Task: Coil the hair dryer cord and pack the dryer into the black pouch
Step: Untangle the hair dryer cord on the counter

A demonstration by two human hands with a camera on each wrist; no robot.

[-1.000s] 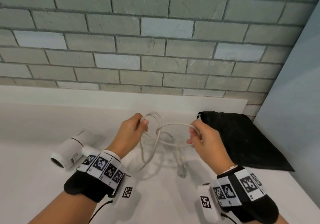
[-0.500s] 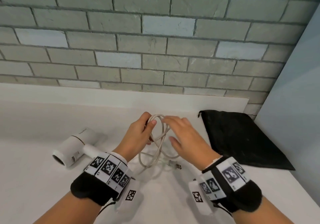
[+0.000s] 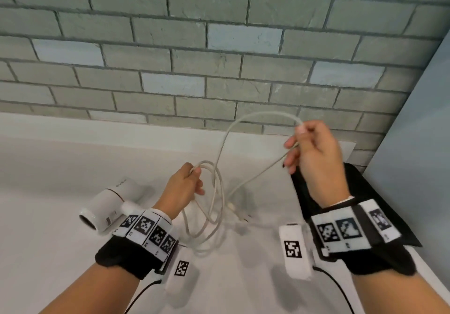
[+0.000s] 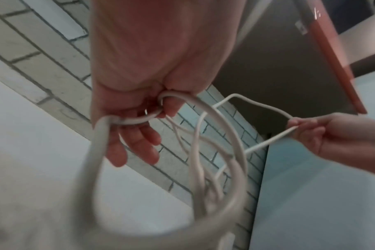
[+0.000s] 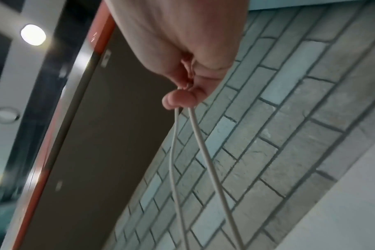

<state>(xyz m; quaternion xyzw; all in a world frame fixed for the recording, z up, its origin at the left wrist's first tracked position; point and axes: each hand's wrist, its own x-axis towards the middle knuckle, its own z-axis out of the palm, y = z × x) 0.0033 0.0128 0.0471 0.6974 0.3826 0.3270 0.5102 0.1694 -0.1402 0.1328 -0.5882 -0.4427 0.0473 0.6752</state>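
A white hair dryer [image 3: 107, 204] lies on its side on the white counter [image 3: 43, 240], left of my left hand [image 3: 185, 187]. That hand pinches several hanging loops of the white cord [image 3: 214, 197] by their tops; the left wrist view shows the cord [image 4: 203, 152] looped under my left hand [image 4: 139, 115]. My right hand [image 3: 309, 150], raised to the right, pinches a further stretch of cord drawn up in an arc; the right wrist view shows two cord strands [image 5: 195, 152] dropping from my right hand [image 5: 182, 98]. The plug [image 3: 239, 216] lies on the counter. The black pouch [image 3: 379, 206] lies flat behind my right wrist, partly hidden.
A grey brick wall [image 3: 219, 58] rises behind the counter's raised back ledge [image 3: 97, 128]. A pale blue panel [image 3: 418, 167] closes off the right side. A dark panel with an orange edge [image 4: 332, 59] shows overhead in the left wrist view.
My right hand left the coil at my left hand and moved up and right, drawing a new arc of cord. My left hand stayed holding the loops.
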